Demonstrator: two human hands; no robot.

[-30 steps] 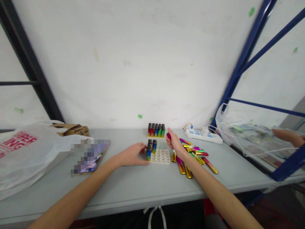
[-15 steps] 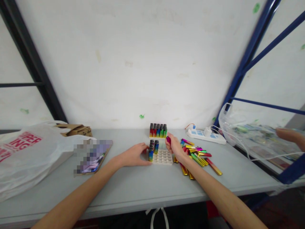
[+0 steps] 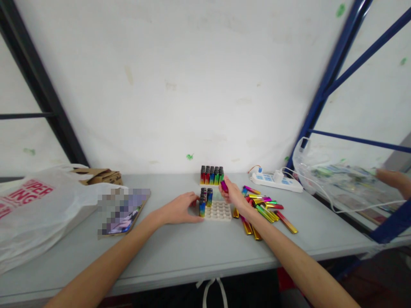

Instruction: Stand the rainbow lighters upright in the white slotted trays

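Observation:
My left hand [image 3: 180,208] curves round the left end of a white tray [image 3: 221,212] with rows of round holes. Its thumb touches the front left corner, and the other fingers bend behind, partly hidden. Several lighters [image 3: 202,208] with black tops and blue-to-gold bodies stand upright in the tray's left part. Above the tray's back right corner, my right hand [image 3: 233,193] pinches a shiny magenta lighter [image 3: 224,185], held tilted; its lower end is hard to see. Right of the tray lies a loose pile of shiny multicoloured lighters [image 3: 265,210], partly behind my right forearm.
Behind the tray stands a block of upright lighters [image 3: 212,176]. A white power strip [image 3: 279,183] with cables lies back right. At left are a phone [image 3: 128,216], a white plastic bag [image 3: 54,214] and cardboard [image 3: 104,176]. Another person's hand [image 3: 394,179] shows at far right, by clear plastic bags [image 3: 340,184].
My right hand has moved slightly left and the magenta lighter now tilts over the tray's back right part. My left hand stays put. The other person's hand has shifted slightly.

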